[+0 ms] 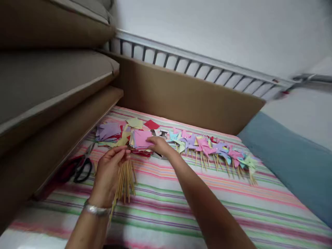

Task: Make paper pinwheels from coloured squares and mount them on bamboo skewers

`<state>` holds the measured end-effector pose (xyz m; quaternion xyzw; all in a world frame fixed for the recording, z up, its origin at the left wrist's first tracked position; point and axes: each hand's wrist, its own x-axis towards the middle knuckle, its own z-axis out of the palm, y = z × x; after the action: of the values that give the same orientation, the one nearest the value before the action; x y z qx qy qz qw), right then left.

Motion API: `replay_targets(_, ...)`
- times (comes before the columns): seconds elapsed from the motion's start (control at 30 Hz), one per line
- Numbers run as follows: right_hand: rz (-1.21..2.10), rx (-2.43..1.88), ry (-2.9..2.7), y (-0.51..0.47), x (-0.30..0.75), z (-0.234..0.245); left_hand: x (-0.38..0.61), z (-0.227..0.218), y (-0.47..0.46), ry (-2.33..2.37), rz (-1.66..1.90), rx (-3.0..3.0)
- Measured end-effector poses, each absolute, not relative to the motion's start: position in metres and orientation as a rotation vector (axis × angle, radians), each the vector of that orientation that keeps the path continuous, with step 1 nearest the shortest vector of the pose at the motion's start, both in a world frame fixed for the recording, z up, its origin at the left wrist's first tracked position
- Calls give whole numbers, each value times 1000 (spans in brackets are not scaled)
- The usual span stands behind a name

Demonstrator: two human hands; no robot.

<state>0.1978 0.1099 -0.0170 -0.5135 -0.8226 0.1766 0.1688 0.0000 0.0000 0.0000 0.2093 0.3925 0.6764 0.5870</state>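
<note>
My left hand (110, 169), with a silver bracelet at the wrist, is raised with thumb and fingers pinched together. A thin wooden stick (113, 205) slants down from it past the wrist; the grip itself is partly hidden. Below and beside it lies a bundle of similar wooden sticks (126, 181). My right hand (159, 145) reaches to a stack of paper squares, its fingertips closed at the right edge of the top pink paper square (142, 138). More squares in the stack show red and yellow edges underneath.
Several paper pinwheels (203, 147) on sticks lie in a row at right. Purple paper pieces (108, 132), a red square (151, 124) and a pale yellow piece (135, 122) lie behind. Black-handled scissors (83, 167) rest at left, beside stacked cushions (57, 83). Striped cloth (166, 204) lies underneath.
</note>
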Motion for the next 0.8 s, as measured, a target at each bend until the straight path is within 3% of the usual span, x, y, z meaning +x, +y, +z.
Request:
replay_targets(0.53, 533, -1454, -2264, 119, 203, -20, 0, -5, 1, 901, 1562, 515)
replay_targets(0.8, 196, -1465, -2053, 111, 191, -16, 9, -4, -6, 861, 1460, 552)
